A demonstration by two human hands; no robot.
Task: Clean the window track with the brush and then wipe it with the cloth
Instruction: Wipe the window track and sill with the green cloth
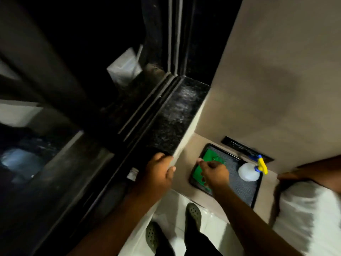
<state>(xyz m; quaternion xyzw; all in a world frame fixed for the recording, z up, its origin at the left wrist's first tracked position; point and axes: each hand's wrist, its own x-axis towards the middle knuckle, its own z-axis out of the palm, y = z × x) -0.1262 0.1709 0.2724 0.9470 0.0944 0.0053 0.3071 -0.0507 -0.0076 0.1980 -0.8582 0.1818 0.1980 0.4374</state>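
The window track is a set of dark rails running diagonally beside a black speckled stone sill. My left hand rests on the sill's near edge, fingers curled over it and thumb underneath. Lower down, a green cloth lies in a black tray on a beige ledge. My right hand reaches into the tray with its fingers closed on the cloth. I cannot make out a brush. A small pale object lies on the sill by my left hand; it is too blurred to identify.
A white spray bottle with a blue and yellow nozzle stands in the tray's far right. Another person in a white shirt stands close on the right. A dark slot sits in the wall behind the tray. My shoes stand on pale tiles.
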